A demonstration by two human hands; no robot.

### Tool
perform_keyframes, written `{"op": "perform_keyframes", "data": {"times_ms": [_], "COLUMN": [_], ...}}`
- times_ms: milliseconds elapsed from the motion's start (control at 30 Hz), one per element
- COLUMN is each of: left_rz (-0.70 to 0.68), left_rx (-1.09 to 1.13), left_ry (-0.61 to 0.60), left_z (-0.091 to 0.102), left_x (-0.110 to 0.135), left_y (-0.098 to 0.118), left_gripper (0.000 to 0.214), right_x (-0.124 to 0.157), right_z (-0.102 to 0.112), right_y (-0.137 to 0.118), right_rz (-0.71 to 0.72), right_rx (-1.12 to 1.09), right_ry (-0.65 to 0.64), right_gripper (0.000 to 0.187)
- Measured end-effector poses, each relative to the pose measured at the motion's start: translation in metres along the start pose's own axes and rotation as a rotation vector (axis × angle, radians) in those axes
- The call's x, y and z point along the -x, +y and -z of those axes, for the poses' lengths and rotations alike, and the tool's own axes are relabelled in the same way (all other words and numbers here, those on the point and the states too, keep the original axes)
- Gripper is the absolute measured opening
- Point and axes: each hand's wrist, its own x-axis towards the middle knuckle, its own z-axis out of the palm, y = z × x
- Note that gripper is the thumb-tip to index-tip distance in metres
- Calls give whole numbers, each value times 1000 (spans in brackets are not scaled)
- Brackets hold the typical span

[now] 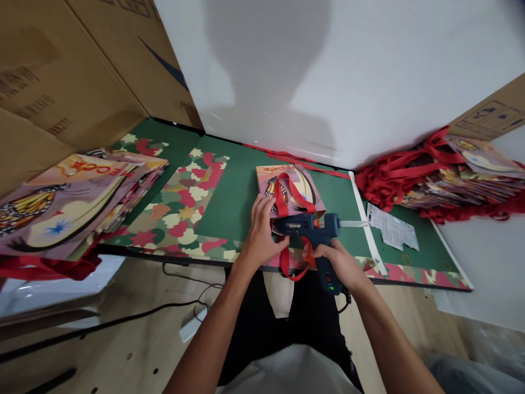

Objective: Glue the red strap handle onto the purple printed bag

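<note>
While panning from far L, I note cardboard boxes leaning over a stack of printed bags, w/ a black cable on the wooden floor below. Centre: green mat on the table, camo-pattern sheet on its L half, white panel standing behind. Small bag w/ red ribbon handles lies flat at the mat's near edge. L hand: fingers spread, pressing the bag's L side, thumb by the nozzle. Blue glue gun lies across the bag's near end, nozzle pointing L, between both hands. R hand: clenched round the gun's grip, just R of the bag. Further R: paper slip, then a heap of bags w/ red handles, well apart from the hands.
</note>
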Motion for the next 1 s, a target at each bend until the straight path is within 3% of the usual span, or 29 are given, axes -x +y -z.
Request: {"op": "perform_keyframes", "data": {"times_ms": [267,500,800,1000], "left_rz": [-5,-13,-4,-6], "left_rx": [-2,-4,-14,-25], "left_ry": [1,16,8,20], "left_z": [0,0,0,1], "left_x": [0,-2,-2,-2], "left_y": [1,1,2,3], "left_gripper": [99,96,96,96], "right_x": [6,5,15,26], "right_z": [-5,4,23,31], "right_y": [-9,-8,-13,-19], "right_rz": [100,12,60,112], "right_rx": [34,209,249,491], "right_ry": [-73,104,111,167], "right_gripper": [20,26,27,30]}}
